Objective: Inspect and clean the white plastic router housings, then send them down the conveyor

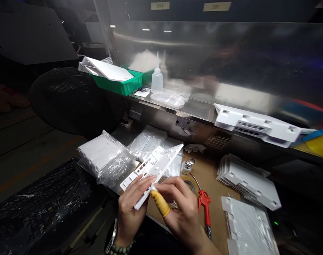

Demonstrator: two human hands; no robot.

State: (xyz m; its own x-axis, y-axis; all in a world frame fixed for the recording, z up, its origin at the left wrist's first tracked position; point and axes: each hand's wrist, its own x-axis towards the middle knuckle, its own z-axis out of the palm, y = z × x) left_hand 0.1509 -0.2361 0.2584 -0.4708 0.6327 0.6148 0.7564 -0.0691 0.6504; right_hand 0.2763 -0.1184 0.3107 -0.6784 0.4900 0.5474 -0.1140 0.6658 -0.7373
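Note:
A white plastic panel (161, 161) with slots and a long straight edge is held tilted above the brown work surface. My left hand (133, 196) grips its lower left part, fingers over the near edge. A bracelet and a watch are on that wrist. My right hand (179, 205) pinches at the panel's near edge, with a yellow cover (160, 203) on the thumb. Something small and white shows between the right thumb and fingers, too small to name.
Bagged white parts (97, 152) lie at the left. A red air gun (205, 205), small metal-topped bottle (187, 166) and stacked panels (249, 180) sit to the right. The shelf holds a green bin (124, 86), squeeze bottle (157, 81) and white panel (257, 124).

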